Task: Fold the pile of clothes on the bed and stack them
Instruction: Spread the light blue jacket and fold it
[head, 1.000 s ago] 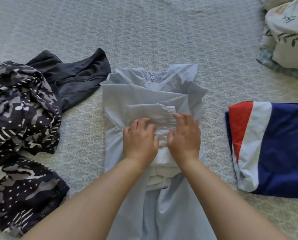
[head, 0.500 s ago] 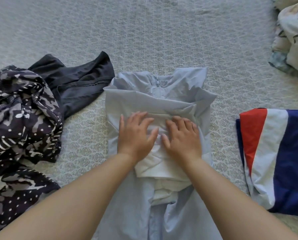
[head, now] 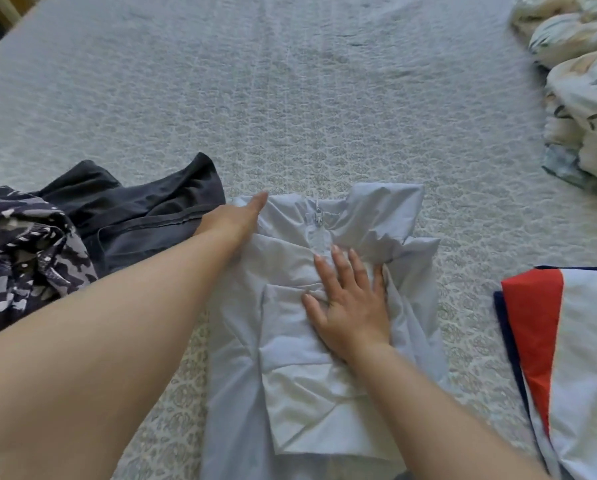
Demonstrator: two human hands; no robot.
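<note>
Pale blue jacket [head: 290,341] flat mid-bed, sleeves folded in, zipper up. Black garment [head: 144,216] and camo garment [head: 23,251] crumpled left. Folded red-white-navy garment [head: 567,358] right.

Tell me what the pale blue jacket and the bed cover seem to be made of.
Pale blue jacket: probably thin woven synthetic, matte with slight sheen; crisp creases, metal zipper. Bed cover: likely quilted or textured cotton, matte, with repeating raised pattern.

Item: two arms as I see them from the head camera. Left hand [head: 233,220] and right hand [head: 350,303], both bare. Forearms uncovered to the frame edge; no sleeves, rings, watch or bands visible. Fingernails short, unpainted.
</note>
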